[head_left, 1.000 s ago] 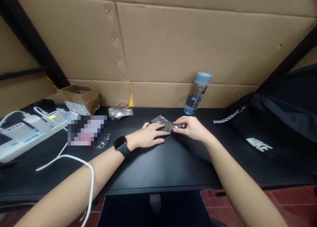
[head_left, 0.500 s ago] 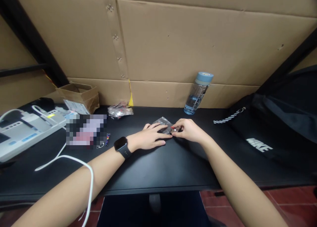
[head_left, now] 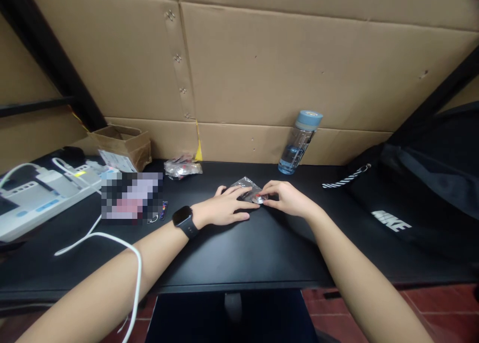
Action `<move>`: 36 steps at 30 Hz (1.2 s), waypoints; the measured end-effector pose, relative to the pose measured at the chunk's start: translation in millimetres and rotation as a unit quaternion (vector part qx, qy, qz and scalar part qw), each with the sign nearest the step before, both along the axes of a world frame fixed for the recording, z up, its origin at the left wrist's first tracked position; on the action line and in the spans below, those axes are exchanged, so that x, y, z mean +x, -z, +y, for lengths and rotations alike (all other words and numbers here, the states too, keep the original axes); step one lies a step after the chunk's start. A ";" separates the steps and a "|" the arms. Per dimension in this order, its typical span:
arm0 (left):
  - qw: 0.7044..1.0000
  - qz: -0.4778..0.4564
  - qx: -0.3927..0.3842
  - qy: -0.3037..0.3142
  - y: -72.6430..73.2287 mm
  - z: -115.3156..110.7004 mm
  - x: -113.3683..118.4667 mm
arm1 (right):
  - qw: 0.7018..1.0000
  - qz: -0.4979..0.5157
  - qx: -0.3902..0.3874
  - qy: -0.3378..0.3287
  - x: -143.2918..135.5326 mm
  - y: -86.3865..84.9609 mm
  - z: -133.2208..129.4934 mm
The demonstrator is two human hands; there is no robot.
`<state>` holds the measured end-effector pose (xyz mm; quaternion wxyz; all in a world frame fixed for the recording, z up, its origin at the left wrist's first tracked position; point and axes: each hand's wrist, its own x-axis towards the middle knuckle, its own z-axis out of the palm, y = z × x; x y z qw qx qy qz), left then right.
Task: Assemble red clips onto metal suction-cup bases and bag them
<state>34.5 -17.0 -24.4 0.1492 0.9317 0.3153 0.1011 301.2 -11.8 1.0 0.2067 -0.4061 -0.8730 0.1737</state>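
A small clear plastic bag [head_left: 245, 182] lies on the black desk [head_left: 209, 263]. My left hand [head_left: 227, 207] rests flat over the bag's near-left part, fingers spread, with a dark watch [head_left: 182, 217] on the wrist. At the bag's right corner sits a small shiny round piece with red on it [head_left: 258, 198]; its exact kind is too small to tell. My right hand [head_left: 287, 197] has thumb and forefinger closed at this piece's right edge. Whether the piece lies inside the bag or on top of it, I cannot tell.
Behind the hands stand a water bottle [head_left: 297, 143] and a bundle of plastic packets [head_left: 182, 167]. To the left are a small cardboard box [head_left: 129, 146], a white power strip [head_left: 41, 208] and a white cable [head_left: 138, 273] crossing my left forearm. A black bag [head_left: 430, 183] fills the right.
The fingers of my right hand have shifted slightly, and more of the shiny round piece shows beside them. My left hand keeps its place on the bag. The view has tilted a little.
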 end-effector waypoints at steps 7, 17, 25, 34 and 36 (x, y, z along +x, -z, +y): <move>1.000 0.008 -0.002 -0.004 -0.5 1.3 -2.1 | 0.997 0.057 0.037 0.034 -16.5 12.4 7.4; 0.999 0.034 -0.004 0.012 -3.2 1.6 -3.5 | 0.994 0.084 0.048 0.042 -21.6 20.2 9.3; 0.999 0.037 -0.010 0.028 -9.9 2.2 -6.4 | 0.998 0.036 0.050 0.020 -17.2 18.8 12.8; 0.998 0.028 -0.037 0.044 -15.8 -1.0 -6.7 | 0.974 0.016 0.132 0.183 -37.4 25.9 10.7; 0.998 0.019 -0.039 0.054 -18.2 -0.7 -7.6 | 0.970 0.019 0.118 0.210 -40.3 27.5 11.6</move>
